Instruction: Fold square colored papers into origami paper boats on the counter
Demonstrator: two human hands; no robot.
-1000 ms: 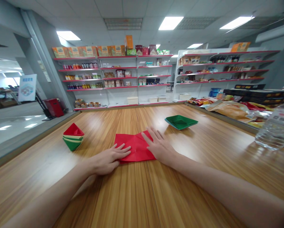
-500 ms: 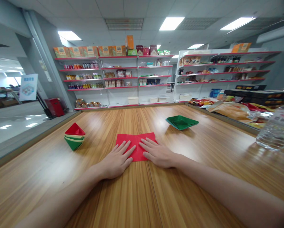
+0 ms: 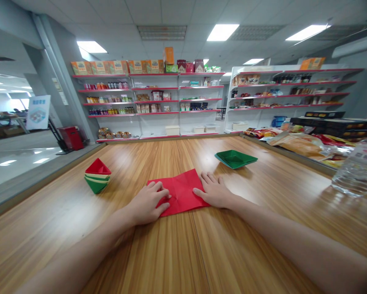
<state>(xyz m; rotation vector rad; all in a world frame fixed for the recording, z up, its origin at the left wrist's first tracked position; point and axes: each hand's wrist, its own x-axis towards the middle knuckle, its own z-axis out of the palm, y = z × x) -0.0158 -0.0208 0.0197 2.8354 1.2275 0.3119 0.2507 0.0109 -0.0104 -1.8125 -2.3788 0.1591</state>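
Note:
A sheet of red paper (image 3: 183, 190) with crease lines lies at a slant on the wooden table. My left hand (image 3: 148, 203) rests on its left part, fingers bent and thumb apart, so it is open and covers that corner. At the right edge is my right hand (image 3: 217, 191), open, its thumb on the paper and its fingers spread on the table just beyond. To the left stands a stack of folded paper boat shapes (image 3: 97, 176), red on top, cream and green below. Past my right hand sits a stack of green folded paper shapes (image 3: 235, 158).
A clear plastic bottle (image 3: 358, 167) stands at the table's right side. Bagged snacks (image 3: 296, 143) and black boxes (image 3: 333, 124) lie beyond the right edge. Stocked shelves (image 3: 157, 100) line the back. A red box (image 3: 71, 137) is on the floor at left.
The red paper has turned counterclockwise, its right side now farther away. My right hand has slid right to its edge, and my left hand's fingers have bent from flat.

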